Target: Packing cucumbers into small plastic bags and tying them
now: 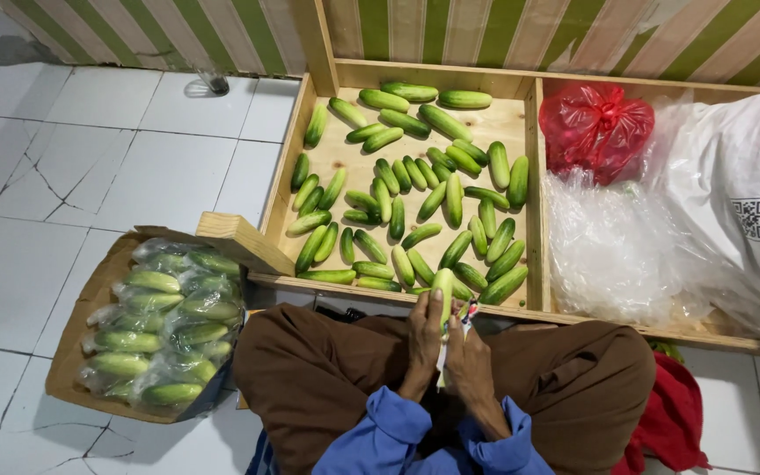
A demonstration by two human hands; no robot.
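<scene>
From the head view, the left hand (424, 343) is closed around 1 cucumber (442, 283), held upright just in front of the wooden crate (531, 189) of loose cucumbers. The right hand (468, 356) pinches a small sticker strip (466, 314) beside it. Left of the crate sits a cardboard box (81, 325) of wrapped cucumbers.

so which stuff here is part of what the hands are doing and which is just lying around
In use:
left hand
right hand
cucumber in the left hand's grip
loose cucumbers in the wooden tray
wrapped cucumbers in the cardboard box

Lying about:
red plastic bag
clear plastic bags
white sack
red cloth
</scene>
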